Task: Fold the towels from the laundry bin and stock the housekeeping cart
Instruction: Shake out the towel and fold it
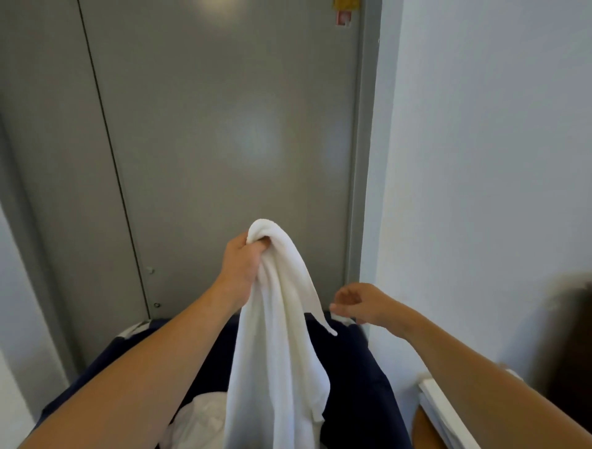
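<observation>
The towel (282,320) is soft white cloth with a fine, matt nap. The laundry bin (352,359) is dark navy fabric, matt and slightly creased. The far grey door (224,128) looks like smooth painted metal with a dull sheen; the right wall (480,160) is matt white.

No readable text anywhere. Small red-and-white sticker (343,18) and yellow tag (347,4) at top edge of grey metal door (224,128), both too blurred to make out lettering.
</observation>
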